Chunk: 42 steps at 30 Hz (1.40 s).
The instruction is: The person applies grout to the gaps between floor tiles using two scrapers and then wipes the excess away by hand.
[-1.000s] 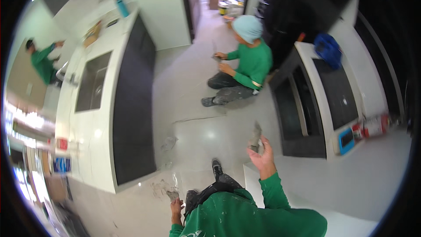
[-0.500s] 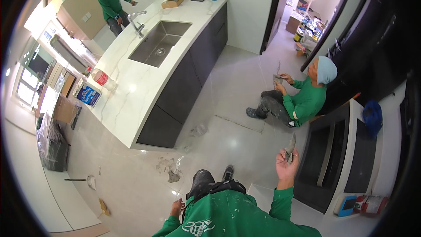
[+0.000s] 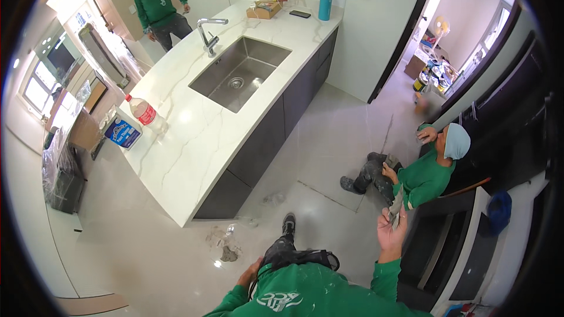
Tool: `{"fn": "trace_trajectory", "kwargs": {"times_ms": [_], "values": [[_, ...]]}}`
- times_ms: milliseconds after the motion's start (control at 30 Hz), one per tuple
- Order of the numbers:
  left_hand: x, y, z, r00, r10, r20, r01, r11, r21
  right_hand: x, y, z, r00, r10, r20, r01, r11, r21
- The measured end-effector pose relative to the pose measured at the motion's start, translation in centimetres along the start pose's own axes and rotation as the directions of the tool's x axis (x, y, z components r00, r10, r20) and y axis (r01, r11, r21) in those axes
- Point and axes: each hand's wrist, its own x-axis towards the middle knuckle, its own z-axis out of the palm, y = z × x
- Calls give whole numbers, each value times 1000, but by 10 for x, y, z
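Observation:
My right hand [image 3: 390, 232] is raised at the lower right, fingers closed on a grey, putty-smeared piece [image 3: 397, 202] whose exact kind I cannot make out. My left hand [image 3: 251, 271] is low beside my dark, spattered trousers at my hip; its fingertips are hidden there. On the floor ahead of my left leg lies a grey smear with a lump [image 3: 229, 253]. Past my right hand a co-worker [image 3: 432, 176] in a pale blue head covering sits on the floor, one hand raised near the face and the other near the knee, by a thin cut line in the tiles.
The island counter [image 3: 176, 158] holds a sink [image 3: 235, 79], plastic bottle [image 3: 147, 116], blue-labelled can [image 3: 122, 130], box [image 3: 262, 10] and teal flask [image 3: 325, 3]. Another person [image 3: 158, 9] stands behind it. An oven unit [image 3: 437, 246] is at right, a doorway [image 3: 446, 58] to a cluttered room beyond.
The view has swung, shifting the island rightward. The seated co-worker has lifted one hand toward the face. My left hand, which held a grey piece a second ago, is now against my hip.

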Motion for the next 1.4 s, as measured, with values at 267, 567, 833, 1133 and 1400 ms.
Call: {"fn": "trace_trajectory", "kwargs": {"times_ms": [267, 567, 833, 1133, 1400], "values": [[94, 285, 20, 929, 355, -107, -307, 898, 315, 88, 17, 98, 995, -60, 76, 58, 998, 17], [79, 719, 192, 570, 792, 218, -766, 417, 489, 227, 41, 116, 999, -10, -47, 15, 995, 98], [169, 1049, 265, 161, 981, 108, -630, 19, 776, 545, 67, 94, 944, 243, -225, -208, 964, 167], [400, 1363, 194, 52, 911, -410, -360, 400, 843, 815, 87, 215, 955, 276, 108, -248, 944, -219], [523, 1467, 214, 46, 787, -616, -363, 587, 724, 892, 88, 212, 958, 287, -19, -282, 925, -255]]}}
